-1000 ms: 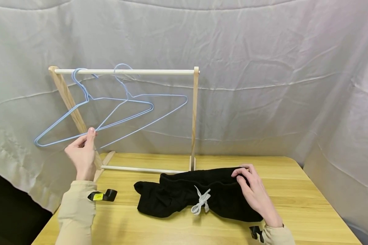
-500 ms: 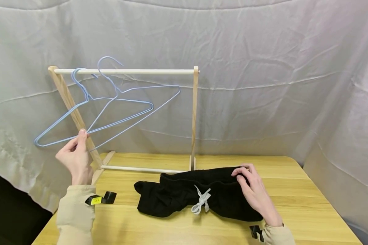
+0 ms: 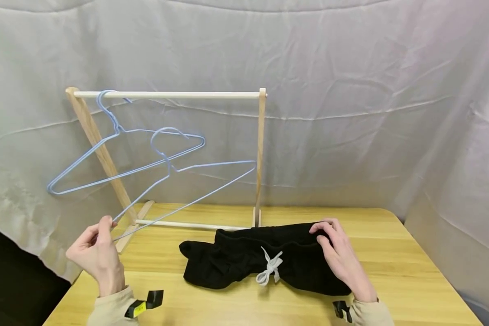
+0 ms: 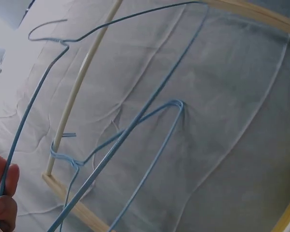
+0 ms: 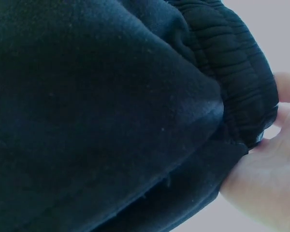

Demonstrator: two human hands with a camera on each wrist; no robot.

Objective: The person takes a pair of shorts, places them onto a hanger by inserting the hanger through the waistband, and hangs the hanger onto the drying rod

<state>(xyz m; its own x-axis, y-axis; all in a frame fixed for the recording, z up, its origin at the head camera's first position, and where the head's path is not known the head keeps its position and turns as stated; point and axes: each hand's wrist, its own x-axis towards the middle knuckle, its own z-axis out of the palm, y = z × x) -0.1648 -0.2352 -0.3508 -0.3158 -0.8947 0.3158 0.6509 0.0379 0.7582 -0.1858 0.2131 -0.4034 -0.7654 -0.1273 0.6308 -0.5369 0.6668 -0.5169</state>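
Note:
My left hand (image 3: 99, 251) pinches one corner of a blue wire hanger (image 3: 168, 164) between thumb and fingers. The hanger is tilted, its hook up and off the rail, its far corner reaching toward the rack's right post. In the left wrist view the fingertips (image 4: 4, 193) are curled round the hanger's wire. Black pants (image 3: 228, 267) with a white drawstring (image 3: 270, 267) tied in a bow lie bunched on the table. Their right end, at the gathered elastic band (image 5: 237, 72), is held by my right hand (image 3: 342, 258), fingers on top and thumb at the near side.
A small wooden rack with a white top rail (image 3: 195, 95) stands behind, and more blue hangers (image 3: 118, 129) hang at its left end. A lower bar (image 3: 195, 224) runs just behind the pants. Grey cloth (image 3: 330, 113) surrounds the wooden table (image 3: 391, 271).
The left hand first moved left, unhooking the hanger from the rail, then brought it down below rail height, toward the table. My right hand and the pants have stayed in place.

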